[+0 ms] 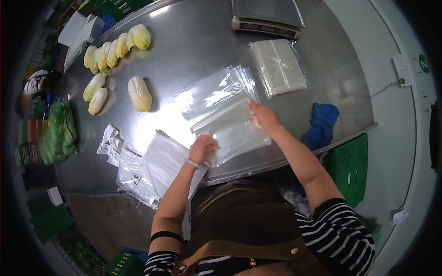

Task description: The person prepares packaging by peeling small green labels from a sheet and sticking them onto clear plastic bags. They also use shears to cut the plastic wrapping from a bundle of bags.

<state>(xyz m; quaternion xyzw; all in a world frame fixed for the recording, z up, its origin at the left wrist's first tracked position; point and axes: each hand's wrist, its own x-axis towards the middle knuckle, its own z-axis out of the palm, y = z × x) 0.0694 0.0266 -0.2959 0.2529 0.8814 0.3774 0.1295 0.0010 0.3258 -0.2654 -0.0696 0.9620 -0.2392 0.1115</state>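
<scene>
A stack of clear plastic bags [209, 94] lies on the steel table in front of me, with one clear plastic bag [235, 133] spread on the near side. My right hand [263, 118] is closed at this bag's right end, thumb and fingers pinching its film near small green print. At the left end, my left hand [203, 148] has its fingers curled on the bag's edge; the fingertips are partly hidden. White plastic packaging [165, 158] lies beside and under my left wrist. A strip of white labels [110, 145] is just left of that packaging.
Several napa cabbages [139, 94] lie at the back left, near a green net sack [59, 133]. A scale [267, 20] stands at the back right, before a wrapped pack of bags [279, 66]. Blue crumpled plastic [321, 125] sits by the right edge, above a green crate [349, 170].
</scene>
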